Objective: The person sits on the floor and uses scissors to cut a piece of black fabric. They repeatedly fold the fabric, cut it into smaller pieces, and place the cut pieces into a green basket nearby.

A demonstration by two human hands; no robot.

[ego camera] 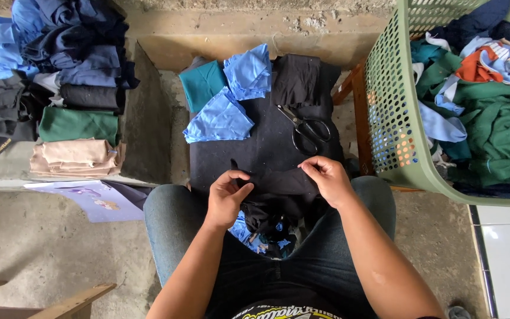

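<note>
- The person sits with knees apart, and a piece of black cloth (278, 186) lies across the lap edge of a dark work board (261, 147), right under both hands.
- The left hand (226, 198) pinches the cloth's left end, thumb and fingers closed on a small upturned corner.
- The right hand (327, 180) grips the right end the same way, fingertips pressed down onto the fabric's top edge.
- The cloth's long axis runs left to right between the two hands, roughly level with the person's body; both hands sit at its ends, the right one slightly farther forward than the left.
- Below the stretched piece, more black fabric bunches down between the thighs, with blue scraps (249, 233) showing underneath (how much is one piece I cannot tell).
- A pair of black-handled scissors (307, 130) lies on the board just beyond the right hand, nearer to it than to the left, blades pointing up and left.
- Farther out on the board lie blue cut pieces (231, 100), a teal piece (202, 82) and a folded black piece (295, 80).
- A green laundry basket (388, 112) full of mixed garments stands to the right; folded stacks (75, 121) rest on a ledge to the left.
</note>
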